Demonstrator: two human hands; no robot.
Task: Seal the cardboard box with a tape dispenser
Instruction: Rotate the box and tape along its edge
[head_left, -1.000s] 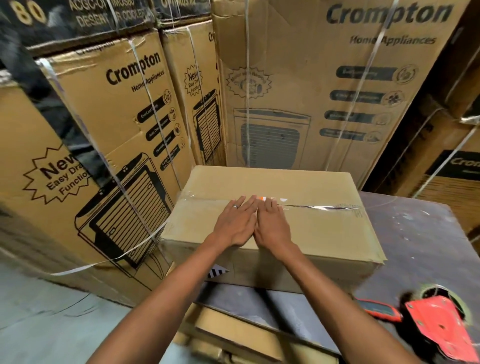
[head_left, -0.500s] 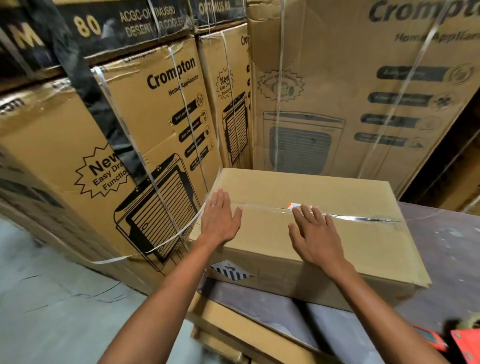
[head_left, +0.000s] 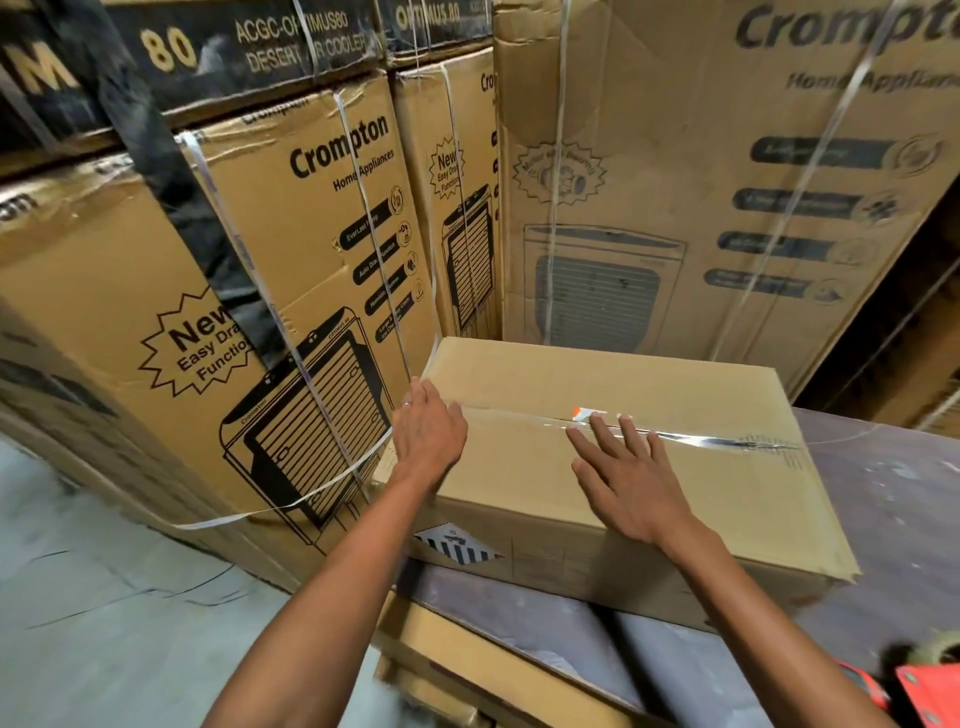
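A plain brown cardboard box (head_left: 675, 395) lies on the grey table (head_left: 883, 499). A strip of clear tape (head_left: 717, 441) runs along its top seam. My left hand (head_left: 428, 431) lies flat at the box's left end, over the corner where the tape bends down. My right hand (head_left: 628, 478) rests flat on the box top, fingers spread, fingertips touching the tape near the middle. Neither hand holds anything. The red tape dispenser (head_left: 930, 691) lies on the table at the lower right corner, partly cut off by the frame edge.
Tall printed appliance cartons (head_left: 675, 182) with plastic strapping stand close behind and left of the table. A loose white strap (head_left: 291, 504) hangs off the left carton. Grey concrete floor (head_left: 104, 597) lies at lower left. More flat cardboard (head_left: 467, 654) sits under the table edge.
My hands, together at the seam's middle a second ago, have slid apart: the left to the box's left end, the right slightly rightward. The view has shifted left.
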